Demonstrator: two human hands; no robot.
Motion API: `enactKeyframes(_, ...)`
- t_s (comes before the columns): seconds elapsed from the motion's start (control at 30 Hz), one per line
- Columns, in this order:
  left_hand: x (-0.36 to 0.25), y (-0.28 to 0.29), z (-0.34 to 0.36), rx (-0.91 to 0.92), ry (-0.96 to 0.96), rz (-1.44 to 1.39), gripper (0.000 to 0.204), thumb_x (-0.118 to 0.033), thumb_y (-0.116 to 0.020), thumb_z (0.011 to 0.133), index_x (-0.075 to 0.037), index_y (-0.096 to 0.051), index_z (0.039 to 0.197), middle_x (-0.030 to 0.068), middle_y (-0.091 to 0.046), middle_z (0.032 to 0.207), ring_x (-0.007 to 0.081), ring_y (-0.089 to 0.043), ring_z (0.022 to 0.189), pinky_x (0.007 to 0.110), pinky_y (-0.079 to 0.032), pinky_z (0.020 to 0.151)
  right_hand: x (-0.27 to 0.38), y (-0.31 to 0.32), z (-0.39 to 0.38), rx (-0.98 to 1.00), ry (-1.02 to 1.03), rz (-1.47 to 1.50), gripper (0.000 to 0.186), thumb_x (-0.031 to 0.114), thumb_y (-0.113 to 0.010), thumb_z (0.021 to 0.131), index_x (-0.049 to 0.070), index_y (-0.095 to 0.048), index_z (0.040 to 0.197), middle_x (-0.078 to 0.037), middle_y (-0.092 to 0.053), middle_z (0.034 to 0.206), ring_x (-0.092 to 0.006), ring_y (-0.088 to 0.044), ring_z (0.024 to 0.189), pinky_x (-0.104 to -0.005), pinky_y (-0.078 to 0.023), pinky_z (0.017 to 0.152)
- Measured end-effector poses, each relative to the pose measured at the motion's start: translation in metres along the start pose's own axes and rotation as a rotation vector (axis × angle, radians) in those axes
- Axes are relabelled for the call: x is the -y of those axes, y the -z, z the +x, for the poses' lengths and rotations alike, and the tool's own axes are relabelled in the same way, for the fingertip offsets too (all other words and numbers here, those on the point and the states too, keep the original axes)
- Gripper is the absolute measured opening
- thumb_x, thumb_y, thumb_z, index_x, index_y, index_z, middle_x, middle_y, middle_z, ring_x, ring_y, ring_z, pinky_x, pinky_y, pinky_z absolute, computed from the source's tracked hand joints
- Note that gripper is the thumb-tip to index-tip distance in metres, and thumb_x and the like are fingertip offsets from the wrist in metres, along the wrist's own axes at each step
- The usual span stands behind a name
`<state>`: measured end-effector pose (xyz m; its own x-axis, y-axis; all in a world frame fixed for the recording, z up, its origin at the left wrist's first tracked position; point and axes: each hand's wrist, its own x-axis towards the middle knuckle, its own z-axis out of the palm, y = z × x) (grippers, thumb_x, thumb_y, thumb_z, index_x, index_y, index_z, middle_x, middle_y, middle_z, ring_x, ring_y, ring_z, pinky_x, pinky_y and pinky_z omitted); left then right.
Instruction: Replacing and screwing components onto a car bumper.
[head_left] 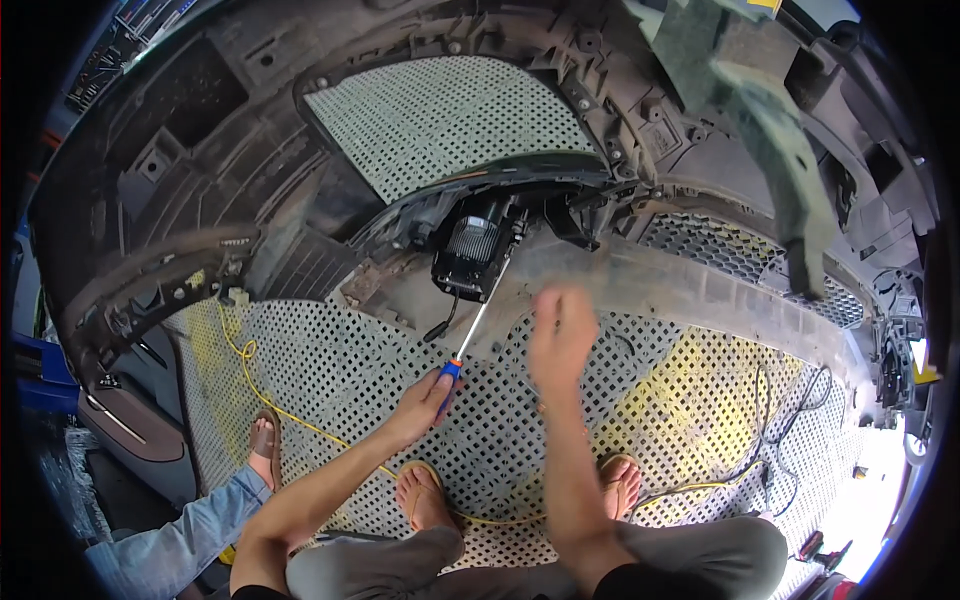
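Note:
My left hand is wrapped round the blue and orange handle of a screwdriver. The screwdriver's long shaft slants up and right, its end beside a black motor-like unit with a ribbed body and a pale label. Whether the tip sits in a fastener is too small to tell. A short black lead with a plug hangs from the unit. My right hand is raised to the right of the shaft, apart from it. Motion smears its fingers, and no held object shows.
A large, dirty black car bumper arches around the unit. A greenish bracket projects at the upper right. Yellow cable and black cable lie on the perforated floor mat. Another person's jeans-clad leg is at the left.

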<state>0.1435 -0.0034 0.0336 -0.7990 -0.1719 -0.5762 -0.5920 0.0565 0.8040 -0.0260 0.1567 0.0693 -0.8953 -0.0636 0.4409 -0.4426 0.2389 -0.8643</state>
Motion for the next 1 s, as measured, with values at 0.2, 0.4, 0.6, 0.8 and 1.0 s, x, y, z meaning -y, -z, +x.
enactKeyframes(0.2, 0.005, -0.003, -0.001, -0.011, -0.001, -0.084, 0.041, -0.039, -0.042, 0.110, -0.002, -0.060, 0.108, -0.0012, -0.049, 0.068, 0.0082, -0.042, 0.053, 0.025, -0.036, 0.052, 0.032, 0.005, 0.187, 0.417, 0.563, -0.224, 0.021, 0.017, -0.057, 0.097, -0.002, -0.065, 0.102, -0.020, -0.065, 0.110, -0.0409, -0.059, 0.110, -0.0493, -0.046, 0.094)
enactKeyframes(0.4, 0.013, -0.015, 0.000, -0.022, -0.101, -0.253, 0.038, -0.038, -0.048, 0.108, -0.002, -0.060, 0.108, -0.0023, -0.049, 0.069, 0.0061, -0.042, 0.052, 0.023, -0.036, 0.048, 0.008, -0.049, 0.216, 0.750, 0.276, -0.486, 0.052, 0.041, -0.042, 0.105, 0.000, -0.064, 0.126, -0.024, -0.064, 0.128, -0.0379, -0.057, 0.127, -0.0433, -0.045, 0.106)
enactKeyframes(0.6, 0.014, -0.017, -0.001, -0.166, -0.082, -0.168, 0.031, -0.033, -0.062, 0.102, -0.003, -0.062, 0.104, -0.0018, -0.052, 0.065, 0.0064, -0.047, 0.052, 0.026, -0.037, 0.047, -0.013, -0.051, 0.228, 0.972, -0.001, -0.767, 0.074, 0.059, -0.029, 0.102, 0.000, -0.074, 0.109, -0.024, -0.069, 0.118, -0.0395, -0.064, 0.114, -0.0469, -0.046, 0.103)
enactKeyframes(0.8, -0.007, -0.036, -0.008, -0.553, -0.323, 0.430, 0.027, -0.028, -0.072, 0.091, -0.002, -0.067, 0.094, 0.0138, -0.060, 0.066, 0.0279, -0.060, 0.056, 0.039, -0.046, 0.055, -0.007, -0.052, 0.224, 0.964, 0.007, -0.790, 0.066, 0.055, -0.030, 0.103, 0.005, -0.074, 0.112, -0.021, -0.069, 0.119, -0.0383, -0.064, 0.114, -0.0478, -0.047, 0.102)
enactKeyframes(1.0, -0.030, -0.051, -0.020, -0.811, -0.424, 0.670, 0.026, -0.027, -0.075, 0.087, -0.004, -0.066, 0.094, 0.0150, -0.063, 0.074, 0.0348, -0.062, 0.058, 0.043, -0.048, 0.055, -0.002, -0.049, 0.222, 0.946, 0.006, -0.777, 0.064, 0.054, -0.032, 0.102, 0.007, -0.074, 0.114, -0.021, -0.069, 0.121, -0.0388, -0.063, 0.116, -0.0479, -0.047, 0.102)
